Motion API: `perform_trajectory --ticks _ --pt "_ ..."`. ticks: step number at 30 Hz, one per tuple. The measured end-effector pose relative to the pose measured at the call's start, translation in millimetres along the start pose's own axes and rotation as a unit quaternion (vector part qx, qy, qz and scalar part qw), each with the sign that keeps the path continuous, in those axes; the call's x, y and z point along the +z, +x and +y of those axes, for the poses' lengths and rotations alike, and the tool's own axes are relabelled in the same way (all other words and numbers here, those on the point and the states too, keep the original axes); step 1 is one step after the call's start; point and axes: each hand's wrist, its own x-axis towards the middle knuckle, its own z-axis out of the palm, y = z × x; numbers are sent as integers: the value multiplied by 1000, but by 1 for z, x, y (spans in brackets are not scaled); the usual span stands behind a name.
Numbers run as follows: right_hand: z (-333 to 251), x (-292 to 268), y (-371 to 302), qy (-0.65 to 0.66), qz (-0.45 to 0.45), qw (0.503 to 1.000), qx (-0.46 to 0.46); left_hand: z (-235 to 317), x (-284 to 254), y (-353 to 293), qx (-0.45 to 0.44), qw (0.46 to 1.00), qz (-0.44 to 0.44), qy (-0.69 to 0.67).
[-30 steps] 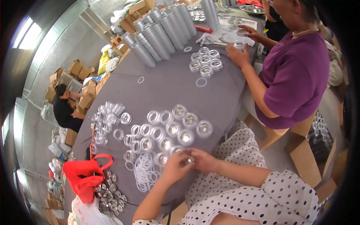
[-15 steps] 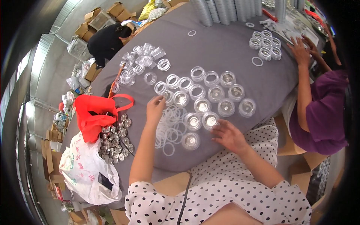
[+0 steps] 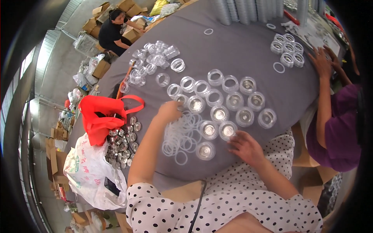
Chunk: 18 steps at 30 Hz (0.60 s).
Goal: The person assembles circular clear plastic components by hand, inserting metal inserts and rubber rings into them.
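My left hand [image 3: 169, 112] is curled, its fingertips at the near edge of a clear plastic round case [image 3: 181, 100]. What it pinches, if anything, is hidden. My right hand [image 3: 248, 148] has its fingers apart and holds nothing. Its fingertips are beside a clear case with a shiny silver insert [image 3: 227, 130]. Between my hands lie a loose pile of thin translucent rings [image 3: 176, 136] and several more cases with silver inserts. Clear cases without inserts, such as one ringed case [image 3: 215, 77], stand in the rows behind.
A red bag [image 3: 97, 124], a heap of small silver cups [image 3: 123, 146] and a white plastic bag holding a phone [image 3: 112, 186] lie at left. Clear parts [image 3: 157, 54] are piled farther back. Stacked columns [image 3: 248, 11] stand at the far edge. A co-worker in purple [image 3: 334, 124] sits at right.
The view has shifted, so the table things appear farther right. My left hand has dropped slightly toward me from the clear case. The person in black at the back has straightened up.
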Motion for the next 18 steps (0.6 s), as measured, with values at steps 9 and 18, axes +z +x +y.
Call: perform_trajectory --ticks 9,18 --pt "-2 2 1 -1 5 1000 8 -4 20 6 18 995 53 -83" --pt "-6 0 2 3 -9 1000 27 6 9 17 -14 998 25 -57"
